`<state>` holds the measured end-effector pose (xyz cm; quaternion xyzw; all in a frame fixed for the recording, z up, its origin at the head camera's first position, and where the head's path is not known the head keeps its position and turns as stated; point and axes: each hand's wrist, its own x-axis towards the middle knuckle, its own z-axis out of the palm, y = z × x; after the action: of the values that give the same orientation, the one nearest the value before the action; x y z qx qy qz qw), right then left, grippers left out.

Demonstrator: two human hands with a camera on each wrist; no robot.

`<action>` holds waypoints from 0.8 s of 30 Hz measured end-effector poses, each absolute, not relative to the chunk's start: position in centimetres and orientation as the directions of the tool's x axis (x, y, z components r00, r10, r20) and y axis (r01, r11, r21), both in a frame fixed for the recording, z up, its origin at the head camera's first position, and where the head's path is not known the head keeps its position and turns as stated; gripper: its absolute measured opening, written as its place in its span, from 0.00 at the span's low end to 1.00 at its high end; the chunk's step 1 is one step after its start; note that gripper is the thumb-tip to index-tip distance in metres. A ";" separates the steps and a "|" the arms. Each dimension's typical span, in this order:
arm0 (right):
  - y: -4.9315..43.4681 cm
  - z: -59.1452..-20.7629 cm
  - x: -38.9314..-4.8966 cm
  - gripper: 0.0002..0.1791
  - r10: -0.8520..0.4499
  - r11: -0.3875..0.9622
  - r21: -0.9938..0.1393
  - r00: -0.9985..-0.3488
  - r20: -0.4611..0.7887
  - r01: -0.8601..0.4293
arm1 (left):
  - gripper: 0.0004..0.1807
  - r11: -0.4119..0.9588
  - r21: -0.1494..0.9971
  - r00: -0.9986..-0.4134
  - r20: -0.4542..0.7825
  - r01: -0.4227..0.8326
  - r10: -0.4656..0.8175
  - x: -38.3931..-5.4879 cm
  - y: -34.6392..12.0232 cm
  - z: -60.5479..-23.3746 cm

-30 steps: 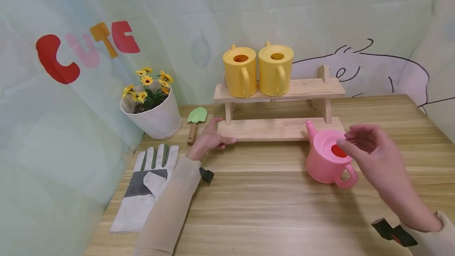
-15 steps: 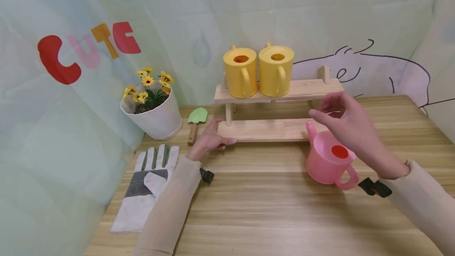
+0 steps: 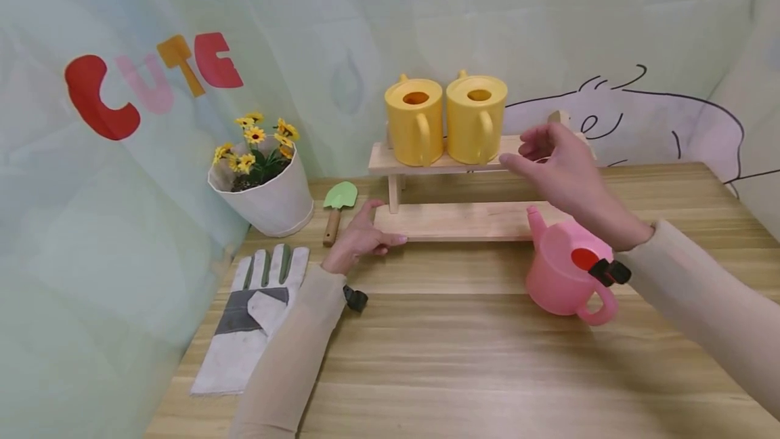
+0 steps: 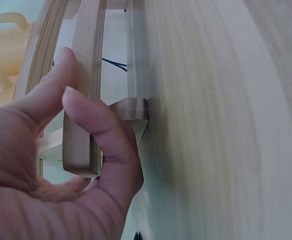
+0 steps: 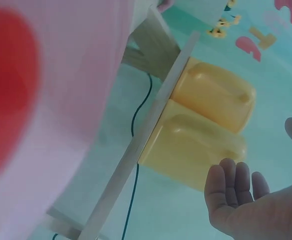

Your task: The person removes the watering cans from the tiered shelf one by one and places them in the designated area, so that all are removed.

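My left hand (image 3: 362,234) grips the left end of a two-tier wooden shelf (image 3: 457,223); in the left wrist view its thumb and fingers curl round the end of a board (image 4: 81,145). Side by side on the upper tier stand two yellow watering cans, the left can (image 3: 402,131) and the right can (image 3: 464,129), handles toward me. My right hand (image 3: 567,166), fingers loosely bent and holding nothing, hovers at the upper tier's right part, thumb close to the right can. Below its wrist a pink watering can (image 3: 551,284) stands in front of the shelf, spout toward the back.
At the left are a white pot (image 3: 268,202) of yellow flowers, a small green trowel (image 3: 340,196) with a wooden handle, and a grey-white work glove (image 3: 234,351). A printed curtain (image 3: 292,39) hangs behind the wooden table (image 3: 451,371).
My right hand has moved left and away from me, from beside the pink watering can to the upper tier near the right yellow can. My left hand keeps its grip on the shelf.
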<state>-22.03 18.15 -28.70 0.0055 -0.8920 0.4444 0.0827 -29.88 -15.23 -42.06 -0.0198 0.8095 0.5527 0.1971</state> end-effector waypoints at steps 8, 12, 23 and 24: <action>16.5 -28.0 -25.2 0.32 0.065 0.602 -0.794 -0.987 0.147 -0.078 | 0.57 0.383 0.891 -0.926 -0.333 -0.246 0.179 -30.0 -15.3 -42.1; 16.0 -27.7 -26.1 0.32 0.077 0.604 -0.795 -0.989 0.126 -0.054 | 0.58 0.378 0.891 -0.924 -0.336 -0.249 0.184 -30.0 -15.1 -42.1; 14.6 -28.0 -27.4 0.26 0.110 0.585 -0.809 -0.984 0.140 -0.050 | 0.57 0.384 0.889 -0.921 -0.340 -0.250 0.188 -29.8 -15.2 -42.0; 14.4 -28.1 -27.6 0.25 0.115 0.579 -0.814 -0.984 0.137 -0.046 | 0.57 0.386 0.889 -0.921 -0.340 -0.248 0.190 -29.8 -15.2 -42.0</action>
<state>-27.55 14.44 -28.09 -0.0194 -0.8842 0.4584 0.0877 -29.80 -15.24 -42.04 -0.0179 0.8085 0.5539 0.1978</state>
